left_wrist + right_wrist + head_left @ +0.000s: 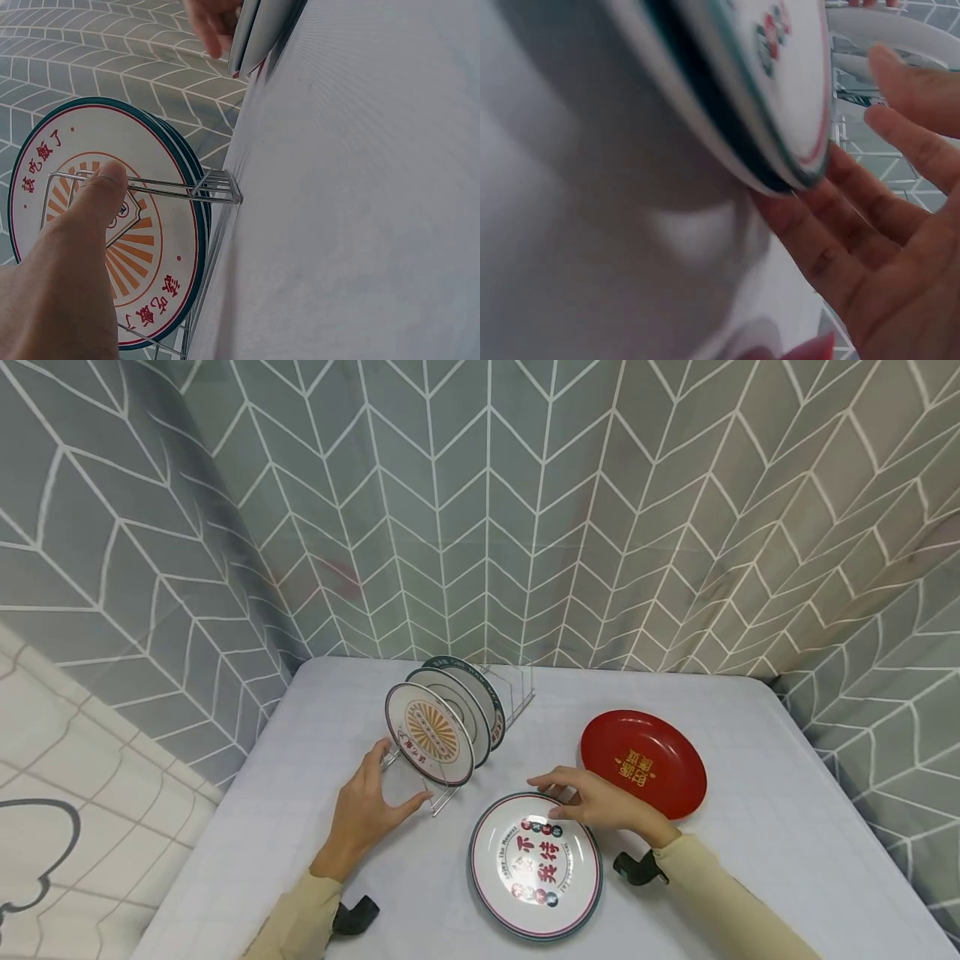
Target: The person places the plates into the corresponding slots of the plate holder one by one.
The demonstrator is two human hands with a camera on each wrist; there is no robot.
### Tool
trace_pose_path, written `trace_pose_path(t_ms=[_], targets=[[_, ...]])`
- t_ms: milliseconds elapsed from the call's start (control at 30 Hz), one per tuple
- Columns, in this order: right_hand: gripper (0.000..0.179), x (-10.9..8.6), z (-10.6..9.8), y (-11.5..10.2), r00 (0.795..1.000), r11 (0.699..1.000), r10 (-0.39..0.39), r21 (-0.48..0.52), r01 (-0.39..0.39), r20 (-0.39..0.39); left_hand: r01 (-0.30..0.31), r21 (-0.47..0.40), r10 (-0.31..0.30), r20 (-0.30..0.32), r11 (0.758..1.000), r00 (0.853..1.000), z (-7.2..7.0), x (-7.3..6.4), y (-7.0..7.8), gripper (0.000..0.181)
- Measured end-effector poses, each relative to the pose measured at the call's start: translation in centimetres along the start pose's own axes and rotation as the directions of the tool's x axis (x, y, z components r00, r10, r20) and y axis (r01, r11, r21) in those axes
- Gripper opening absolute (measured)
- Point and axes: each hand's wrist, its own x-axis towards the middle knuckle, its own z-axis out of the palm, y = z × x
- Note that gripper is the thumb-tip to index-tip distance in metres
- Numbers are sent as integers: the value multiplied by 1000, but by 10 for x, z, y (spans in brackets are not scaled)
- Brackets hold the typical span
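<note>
A white wire plate rack (444, 800) holds several patterned plates on edge; the front plate (431, 733) has an orange sunburst. My left hand (365, 810) grips the rack's near end, its thumb (105, 191) across the wire hoop in front of that plate. The left fingers are mostly hidden in the left wrist view. White plates with a teal rim and red writing lie stacked flat, the top plate (536, 866) uppermost. My right hand (600, 802) touches the stack's far edge with its fingers (802, 225); its thumb stands apart from the rim in the right wrist view.
A red oval plate (643, 763) with gold writing lies at the right, behind my right wrist. White cloth covers the table (420, 893). A grey curtain (480, 527) with white lines hangs along the back and sides.
</note>
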Motion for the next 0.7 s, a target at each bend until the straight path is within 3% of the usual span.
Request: trace_pose_path(t_ms=[233, 400, 700], targets=[[63, -2, 5, 3, 996, 995, 83, -61, -80, 44, -4, -4, 4, -4, 1000, 1000, 0, 0, 0, 112], [51, -1, 2, 6, 992, 989, 109, -111, -103, 58, -5, -4, 5, -6, 1000, 1000, 0, 0, 1, 111], [44, 1, 2, 11, 992, 992, 103, -83, -97, 71, -5, -3, 5, 1, 1000, 1000, -1, 0, 1, 111]])
